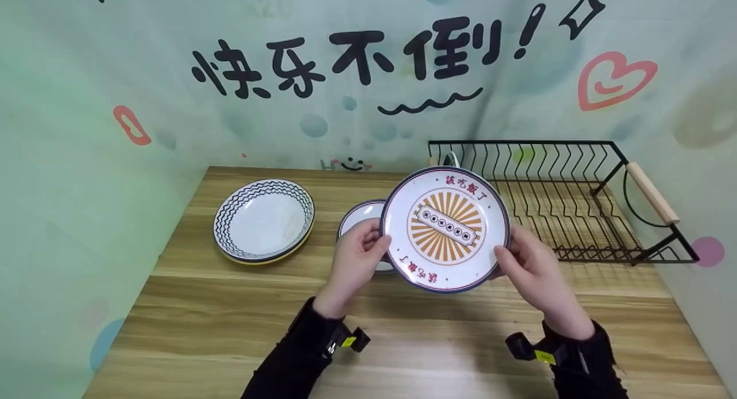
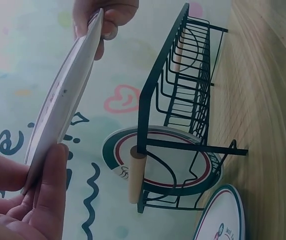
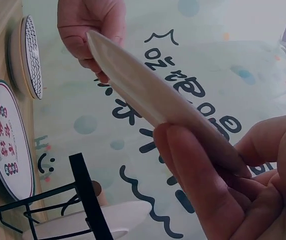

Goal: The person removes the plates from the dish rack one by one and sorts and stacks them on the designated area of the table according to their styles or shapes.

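Note:
A white plate (image 1: 403, 215) with a dark blue rim, an orange sunburst and red characters is held up over the table, its face toward the head camera. My left hand (image 1: 358, 261) pinches its left edge between thumb and fingers. At the opposite edge my right hand (image 1: 532, 269) grips it the same way, thumb on the front and fingers behind. Both wrist views show the held plate (image 2: 65, 95) nearly edge-on. Partly hidden behind it in the head view, another white plate (image 1: 354, 216) with a dark rim lies on the table.
At the back right stands a black wire dish rack (image 1: 576, 215) with wooden handles. One plate (image 2: 158, 160) with a green and red rim stands in its near end in the left wrist view. A wavy-patterned dish (image 1: 262, 220) sits on a yellowish one at the left.

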Demonstrator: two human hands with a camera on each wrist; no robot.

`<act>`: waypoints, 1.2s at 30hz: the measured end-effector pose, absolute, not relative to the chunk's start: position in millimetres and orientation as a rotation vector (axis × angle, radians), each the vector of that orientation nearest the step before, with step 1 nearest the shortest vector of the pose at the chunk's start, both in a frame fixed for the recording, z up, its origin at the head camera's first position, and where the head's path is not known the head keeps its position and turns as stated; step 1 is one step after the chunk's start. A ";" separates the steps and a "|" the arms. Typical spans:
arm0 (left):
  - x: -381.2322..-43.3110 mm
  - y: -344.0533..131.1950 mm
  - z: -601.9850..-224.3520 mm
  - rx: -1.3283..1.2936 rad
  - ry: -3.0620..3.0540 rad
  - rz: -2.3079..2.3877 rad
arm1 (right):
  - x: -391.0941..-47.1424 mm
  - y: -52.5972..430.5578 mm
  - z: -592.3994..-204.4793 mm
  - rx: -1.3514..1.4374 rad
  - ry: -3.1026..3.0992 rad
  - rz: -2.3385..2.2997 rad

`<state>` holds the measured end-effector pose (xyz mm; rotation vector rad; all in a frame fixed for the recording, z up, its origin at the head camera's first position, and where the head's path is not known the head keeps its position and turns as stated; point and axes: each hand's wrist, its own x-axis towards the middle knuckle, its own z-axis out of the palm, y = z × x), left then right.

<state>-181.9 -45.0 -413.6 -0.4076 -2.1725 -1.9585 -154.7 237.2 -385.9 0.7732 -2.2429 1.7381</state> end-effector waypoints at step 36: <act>-176.8 -78.8 -420.0 -0.213 -2.215 -1.789 | -166.2 234.6 -396.2 0.709 -2.389 1.240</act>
